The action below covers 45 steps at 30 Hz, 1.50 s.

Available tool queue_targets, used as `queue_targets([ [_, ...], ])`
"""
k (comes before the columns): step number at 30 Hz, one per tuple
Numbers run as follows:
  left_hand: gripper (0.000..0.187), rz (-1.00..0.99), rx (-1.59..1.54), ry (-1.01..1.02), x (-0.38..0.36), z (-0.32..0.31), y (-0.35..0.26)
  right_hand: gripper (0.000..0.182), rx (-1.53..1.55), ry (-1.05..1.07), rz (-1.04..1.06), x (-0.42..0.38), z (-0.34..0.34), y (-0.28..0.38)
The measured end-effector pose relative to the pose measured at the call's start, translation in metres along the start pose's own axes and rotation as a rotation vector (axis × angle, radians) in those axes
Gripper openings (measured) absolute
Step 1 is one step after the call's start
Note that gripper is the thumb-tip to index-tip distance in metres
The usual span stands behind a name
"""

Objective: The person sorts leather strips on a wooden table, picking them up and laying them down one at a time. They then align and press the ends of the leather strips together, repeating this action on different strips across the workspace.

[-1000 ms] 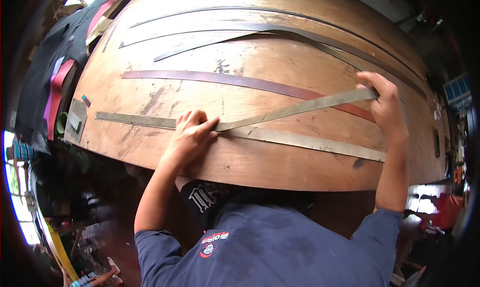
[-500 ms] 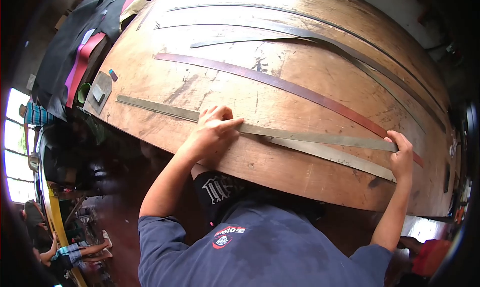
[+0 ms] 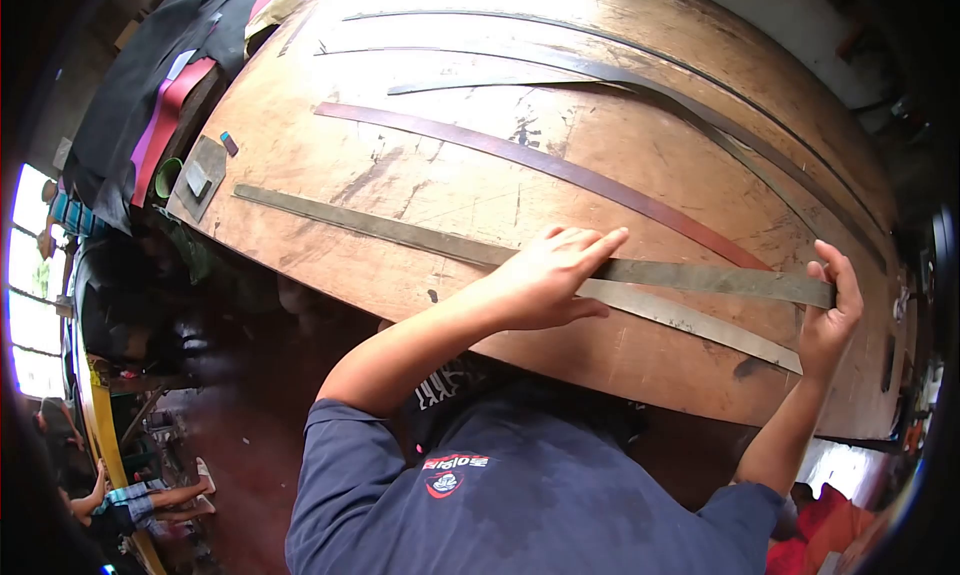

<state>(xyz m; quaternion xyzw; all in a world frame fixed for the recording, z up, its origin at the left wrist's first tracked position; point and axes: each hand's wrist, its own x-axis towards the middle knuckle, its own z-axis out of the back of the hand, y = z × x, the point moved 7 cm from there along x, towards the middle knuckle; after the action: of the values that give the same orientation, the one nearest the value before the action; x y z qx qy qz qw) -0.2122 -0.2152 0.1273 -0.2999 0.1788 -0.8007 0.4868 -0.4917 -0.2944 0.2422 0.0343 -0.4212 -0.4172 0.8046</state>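
Across the near side of the wooden table runs an olive-green leather strip [image 3: 370,225]. Its right end is pinched in my right hand [image 3: 832,310] and raised off the table. My left hand [image 3: 565,275] rests over the strip's middle, fingers stretched out and thumb apart. A paler strip [image 3: 700,325] emerges from under the olive one and lies on the tabletop; where the two meet is hidden by my left hand. Beyond them lies a reddish-brown leather strip [image 3: 560,173], with its right end behind the raised olive strip.
Several dark strips [image 3: 620,73] lie on the far part of the table [image 3: 300,155]. At its left corner are a grey slab [image 3: 200,180] and a small blue object [image 3: 229,143]. Black sheets [image 3: 140,85] are piled beyond the left edge. Another person [image 3: 150,500] is at lower left.
My left hand has slid right along the olive strip, and its fingers have straightened. My right hand has moved slightly right with the strip's end.
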Motion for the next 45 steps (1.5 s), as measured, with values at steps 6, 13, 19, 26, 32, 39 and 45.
queue_targets([
  [6, 0.033, 0.322, -0.455, -0.026, -0.004, 0.026, 0.029, 0.035, -0.428, -0.108, 0.03, 0.016, -0.005, -0.008],
  [13, 0.041, 0.392, -0.529, 0.005, -0.021, 0.039, 0.048, 0.041, -0.425, 0.388, -0.217, -0.044, -0.076, -0.066],
  [19, 0.041, 0.364, -0.477, 0.016, -0.018, 0.045, 0.047, 0.068, -0.474, 0.43, -0.258, -0.047, -0.05, -0.014],
  [26, 0.038, 0.179, -0.488, -0.024, -0.012, 0.057, 0.035, 0.073, 1.236, 1.047, -0.528, -0.112, -0.179, 0.118],
  [32, 0.047, 0.065, -0.357, 0.048, -0.017, 0.053, 0.029, 0.031, 1.294, 0.881, -0.737, -0.102, -0.256, 0.122],
  [39, 0.031, 0.331, -0.178, 0.047, -0.074, 0.056, 0.091, 0.028, 1.176, 0.691, -0.612, -0.078, -0.23, 0.11],
  [45, 0.031, 0.183, 0.037, -0.076, -0.103, 0.067, 0.098, 0.018, 0.921, 0.646, -0.427, -0.076, -0.217, 0.099],
])
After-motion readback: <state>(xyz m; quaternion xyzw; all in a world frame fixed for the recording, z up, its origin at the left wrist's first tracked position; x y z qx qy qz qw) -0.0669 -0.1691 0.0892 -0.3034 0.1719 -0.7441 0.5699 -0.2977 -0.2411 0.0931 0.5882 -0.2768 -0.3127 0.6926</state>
